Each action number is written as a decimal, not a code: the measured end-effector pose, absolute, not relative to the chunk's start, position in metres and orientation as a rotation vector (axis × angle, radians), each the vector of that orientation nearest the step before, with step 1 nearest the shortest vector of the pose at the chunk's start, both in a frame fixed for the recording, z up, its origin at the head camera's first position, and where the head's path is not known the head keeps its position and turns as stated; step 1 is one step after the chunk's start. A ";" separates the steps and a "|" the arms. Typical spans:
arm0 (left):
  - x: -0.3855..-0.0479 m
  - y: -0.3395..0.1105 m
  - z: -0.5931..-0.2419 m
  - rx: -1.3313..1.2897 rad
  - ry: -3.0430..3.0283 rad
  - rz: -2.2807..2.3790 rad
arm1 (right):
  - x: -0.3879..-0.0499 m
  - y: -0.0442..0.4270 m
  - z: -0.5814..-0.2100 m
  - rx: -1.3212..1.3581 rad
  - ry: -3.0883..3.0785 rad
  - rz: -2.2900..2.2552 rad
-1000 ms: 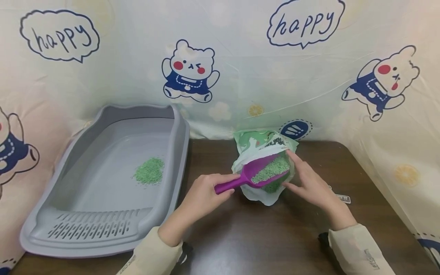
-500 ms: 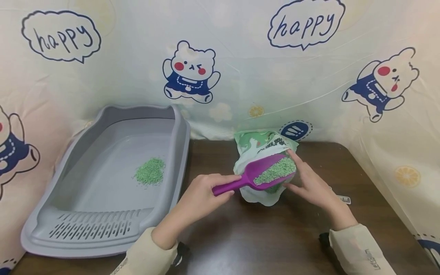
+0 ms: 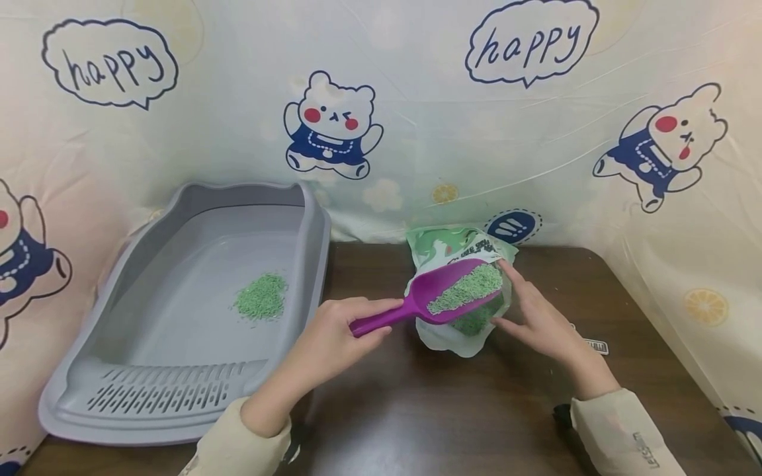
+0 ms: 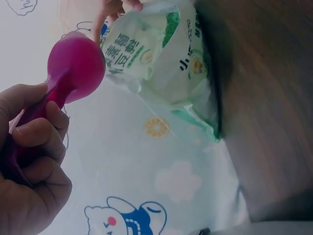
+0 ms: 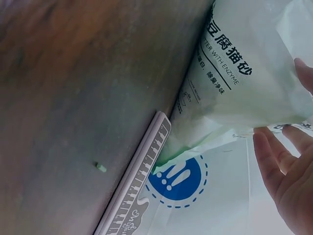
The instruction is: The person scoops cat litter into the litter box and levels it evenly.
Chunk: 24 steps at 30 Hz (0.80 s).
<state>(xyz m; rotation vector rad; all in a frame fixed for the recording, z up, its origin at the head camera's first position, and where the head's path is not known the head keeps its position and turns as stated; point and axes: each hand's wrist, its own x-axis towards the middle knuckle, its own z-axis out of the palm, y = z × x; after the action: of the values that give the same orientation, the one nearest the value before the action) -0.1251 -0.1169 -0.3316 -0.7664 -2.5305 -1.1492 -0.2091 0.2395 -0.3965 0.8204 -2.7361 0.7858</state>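
In the head view my left hand point(image 3: 333, 337) grips the handle of a purple scoop point(image 3: 419, 287). Green pellet cat litter point(image 3: 470, 289) fills much of the scoop, which is held above the mouth of a pale green litter bag point(image 3: 446, 342). More pellets show inside that bag. My right hand point(image 3: 538, 320) holds the bag's right side, thumb low and fingers higher along the opening. From the left wrist, the curled fingers point(image 4: 41, 134) wrap the handle and the scoop's underside faces the camera. The right wrist view shows fingertips point(image 5: 266, 147) against the printed bag point(image 5: 244, 73).
A grey litter tray point(image 3: 318, 264) stands on the left of the table, with a small heap of green pellets point(image 3: 262, 296) in it. Behind the right wrist lies a flat strip with a piano-key print point(image 5: 142, 171). A patterned curtain point(image 3: 405, 132) encloses the back and sides.
The loaded scoop first shifts slightly right, then rises back left over the bag, exposing more of its opening. The left hand moves left with it. The right hand stays at the bag.
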 end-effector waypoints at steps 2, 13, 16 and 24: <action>-0.124 -0.119 -0.330 -0.761 -2.521 -1.145 | -0.209 0.240 -0.397 0.822 -2.731 0.781; -0.124 -0.136 -0.324 -0.728 -2.489 -1.116 | -0.208 0.240 -0.399 0.853 -2.695 0.754; -0.125 -0.140 -0.322 -0.710 -2.498 -1.116 | -0.209 0.240 -0.400 0.855 -2.682 0.724; -0.123 -0.151 -0.315 -0.651 -2.516 -1.106 | -0.210 0.240 -0.401 0.860 -2.674 0.699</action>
<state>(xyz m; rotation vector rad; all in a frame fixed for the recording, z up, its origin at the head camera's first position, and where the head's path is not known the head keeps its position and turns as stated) -0.1227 -0.1514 -0.3152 -0.6506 -2.5155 -1.1063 -0.2097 0.2402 -0.4012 0.8599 -2.6737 0.6989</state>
